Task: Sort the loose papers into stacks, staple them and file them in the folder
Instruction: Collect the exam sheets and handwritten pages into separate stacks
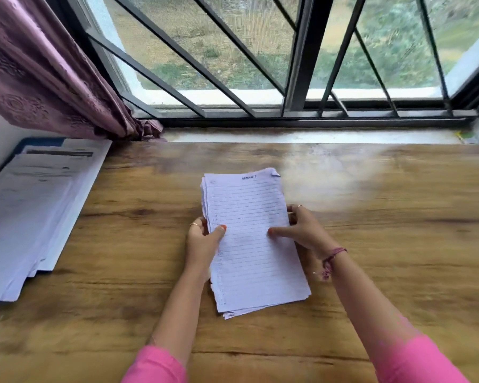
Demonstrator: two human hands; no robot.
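Two pink sleeves (155,366) come in from the bottom edge, and they are mine, my forearms reaching forward over a wooden table (371,244). Between my hands sits a stack of lined paper (249,244), its long side running away from me, the sheets slightly uneven at the near corner and along the left side. My left hand (202,241) grips the stack's left edge, thumb curled over the top sheet and fingers tucked behind, a ring on one finger. My right hand (304,230) holds the right edge, thumb stretched across the page and the other fingers bent around the side (a braided thread is tied round that wrist (333,258)). The top sheet has a short heading near its far edge, too blurred for me to read, and its far right corner is folded over.

Well off to the left, at the table's edge, lies a second, larger pile of printed papers (31,211), fanned out a little, resting on something blue (42,140) that shows only at the far corner; I cannot tell whether it is the folder.

Beyond the table runs a pale sill (302,135), then a window with dark metal bars (296,64), greenery blurred behind the glass. A mauve patterned curtain (39,64) hangs at the far left.
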